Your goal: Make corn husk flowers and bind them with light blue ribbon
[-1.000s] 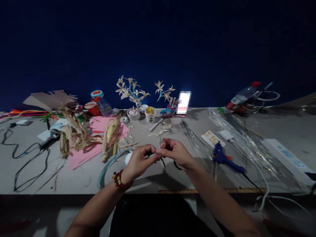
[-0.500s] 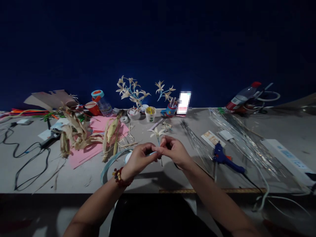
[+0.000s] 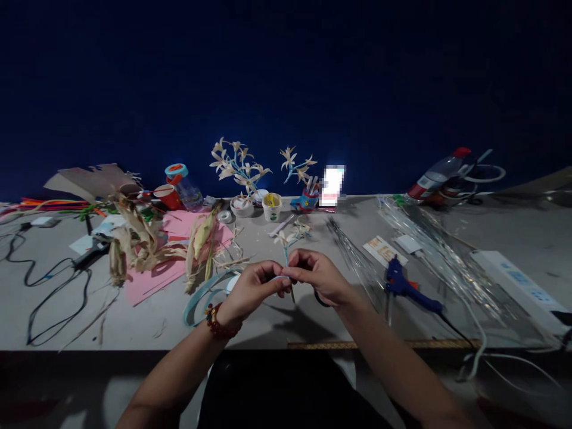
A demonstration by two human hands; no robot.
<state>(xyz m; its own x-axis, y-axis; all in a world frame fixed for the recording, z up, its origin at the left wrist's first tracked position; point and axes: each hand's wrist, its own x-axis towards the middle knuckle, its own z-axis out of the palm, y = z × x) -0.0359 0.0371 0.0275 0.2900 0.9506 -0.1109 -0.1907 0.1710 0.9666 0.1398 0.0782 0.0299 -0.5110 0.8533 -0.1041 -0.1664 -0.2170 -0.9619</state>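
Clamped, thumb to forefinger, in the fingers of the right hand point(image 3: 325, 279): a handmade white-petalled flower point(image 3: 285, 240) on a pale-blue stem, held near upright at the fingertips, with a thin dark end below them. Pinched just beside it by the fingers of the left hand point(image 3: 250, 289), also pressed together: a strip of pale-blue floral tape point(image 3: 191, 304), looping away leftward over the surface point(image 3: 134, 335). Worn on the left wrist: a red beaded bracelet point(image 3: 221, 323).

To the left of the fingers: dried corn husks point(image 3: 138, 238), heaped on and around pink paper sheets point(image 3: 152, 285). Beyond the fingers: a large spray of pale flowers point(image 3: 236, 164) and a smaller one point(image 3: 295, 164), both on blue stems — with a white tub point(image 3: 272, 213) below and, slightly to the right, a blue-and-red holder point(image 3: 308, 199) near a bright, pixelated screen point(image 3: 332, 186).

To the right of the fingers: thin wires point(image 3: 355, 256), a blue hot-glue gun point(image 3: 406, 287) and, well apart, a white power strip point(image 3: 521, 292).
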